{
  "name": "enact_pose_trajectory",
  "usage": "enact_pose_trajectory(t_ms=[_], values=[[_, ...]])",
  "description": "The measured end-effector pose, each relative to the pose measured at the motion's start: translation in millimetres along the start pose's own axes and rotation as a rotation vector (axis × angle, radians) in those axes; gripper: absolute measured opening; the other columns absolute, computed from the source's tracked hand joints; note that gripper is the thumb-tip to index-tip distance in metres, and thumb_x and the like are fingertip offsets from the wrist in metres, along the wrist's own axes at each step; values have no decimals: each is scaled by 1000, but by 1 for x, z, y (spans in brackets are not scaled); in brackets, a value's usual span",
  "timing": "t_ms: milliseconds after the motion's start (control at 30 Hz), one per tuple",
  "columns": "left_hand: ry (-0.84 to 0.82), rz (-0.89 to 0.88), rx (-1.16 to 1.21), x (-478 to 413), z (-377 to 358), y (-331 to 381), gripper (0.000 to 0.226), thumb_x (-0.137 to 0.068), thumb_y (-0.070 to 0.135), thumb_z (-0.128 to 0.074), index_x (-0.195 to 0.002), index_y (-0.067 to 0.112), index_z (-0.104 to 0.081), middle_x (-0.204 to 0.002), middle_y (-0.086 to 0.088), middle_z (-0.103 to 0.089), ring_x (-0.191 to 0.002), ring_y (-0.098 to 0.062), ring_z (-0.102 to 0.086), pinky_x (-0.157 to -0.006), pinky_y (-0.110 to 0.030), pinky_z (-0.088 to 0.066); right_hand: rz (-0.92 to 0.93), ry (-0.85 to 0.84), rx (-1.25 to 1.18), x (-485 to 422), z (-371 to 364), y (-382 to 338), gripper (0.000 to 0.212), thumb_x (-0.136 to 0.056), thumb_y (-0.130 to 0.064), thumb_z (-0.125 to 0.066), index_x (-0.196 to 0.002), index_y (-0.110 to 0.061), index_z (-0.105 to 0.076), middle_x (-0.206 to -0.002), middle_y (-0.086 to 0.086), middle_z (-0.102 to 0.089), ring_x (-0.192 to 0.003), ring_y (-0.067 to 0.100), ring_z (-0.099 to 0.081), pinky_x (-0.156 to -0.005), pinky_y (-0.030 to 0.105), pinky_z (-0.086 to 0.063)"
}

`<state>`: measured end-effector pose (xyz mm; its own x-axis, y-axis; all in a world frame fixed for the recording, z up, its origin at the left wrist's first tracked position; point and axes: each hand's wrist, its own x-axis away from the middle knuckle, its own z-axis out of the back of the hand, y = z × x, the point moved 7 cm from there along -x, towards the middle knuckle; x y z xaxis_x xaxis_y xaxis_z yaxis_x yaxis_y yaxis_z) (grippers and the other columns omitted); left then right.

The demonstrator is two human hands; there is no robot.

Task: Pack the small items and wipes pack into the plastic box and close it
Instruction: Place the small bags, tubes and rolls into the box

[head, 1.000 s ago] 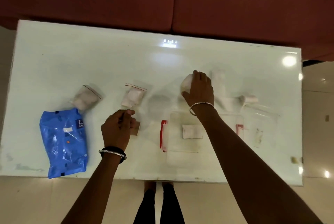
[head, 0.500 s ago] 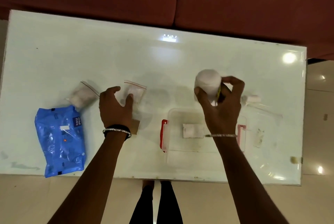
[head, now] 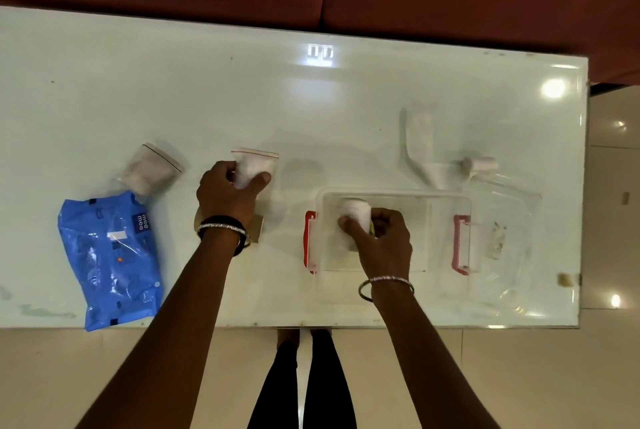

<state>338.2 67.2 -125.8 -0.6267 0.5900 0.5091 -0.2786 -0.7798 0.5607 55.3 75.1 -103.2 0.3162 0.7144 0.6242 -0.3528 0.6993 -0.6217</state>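
Observation:
The clear plastic box [head: 446,207] with red side clips sits open at the table's front right. My right hand [head: 381,241] is inside it, shut on a white roll [head: 353,214]. My left hand [head: 228,193] grips a small zip bag with white contents [head: 256,165] left of the box. A second zip bag [head: 149,170] lies further left, beside the blue wipes pack [head: 107,255] at the front left. The clear lid [head: 505,245] lies right of the box.
A white tube-like item [head: 420,141] and a small white piece [head: 479,164] lie behind the box. A brown card [head: 258,226] shows under my left wrist. The white table [head: 173,99] ends at a red sofa behind; my legs stand below its front edge.
My right hand has carried the white roll from above the box's far rim down into the box. My left hand has closed around the small zip bag.

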Motion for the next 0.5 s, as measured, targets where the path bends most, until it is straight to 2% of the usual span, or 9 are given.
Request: enact_pose_trajectory(t_ms=[100, 167, 233, 300, 400, 500], values=[[-70, 39, 171, 28, 8, -1, 49, -71, 40, -80, -108, 11, -67, -105, -2, -68, -95, -23, -65, -76, -32, -50, 1, -17, 61, -10, -18, -1, 53, -62, -36, -88, -103, -17, -60, -90, -7, -62, -81, 13, -61, -62, 11, -41], [-131, 54, 278, 49, 11, -1, 48, -69, 41, -82, -106, 13, -69, -100, -3, -71, -93, -26, -69, -78, -40, -58, 5, -17, 85, -12, -25, -1, 55, -64, -35, -88, -107, -14, -60, -91, -7, -60, -82, 13, -60, -61, 8, -38], [-176, 64, 330, 69, 12, -2, 44, -68, 39, -82, -103, 15, -71, -94, 1, -72, -92, -25, -70, -81, -48, -59, 10, -17, 105, -12, -29, 0, 55, -65, -36, -87, -108, -13, -62, -91, -6, -61, -80, 14, -60, -60, 6, -36], [-207, 74, 368, 87, 11, -2, 47, -62, 45, -84, -100, 21, -72, -92, 6, -73, -91, -21, -71, -82, -48, -58, 26, -25, 120, -11, -30, 0, 55, -64, -39, -87, -107, -14, -64, -93, -5, -64, -78, 15, -62, -61, 10, -38], [-209, 49, 332, 109, 12, 1, 51, -54, 55, -84, -95, 28, -72, -91, 9, -75, -83, -10, -72, -77, -35, -60, 16, -48, 130, -10, -24, 2, 58, -66, -43, -84, -113, -14, -64, -106, 0, -67, -81, 16, -63, -70, 18, -44], [-189, -12, 259, 126, 9, 12, 42, -57, 46, -84, -93, 31, -68, -87, 14, -72, -78, 1, -68, -63, -13, -54, -16, -11, 81, -1, -3, 4, 48, -76, -42, -77, -115, -16, -65, -115, 0, -66, -87, 13, -63, -70, 12, -45]])
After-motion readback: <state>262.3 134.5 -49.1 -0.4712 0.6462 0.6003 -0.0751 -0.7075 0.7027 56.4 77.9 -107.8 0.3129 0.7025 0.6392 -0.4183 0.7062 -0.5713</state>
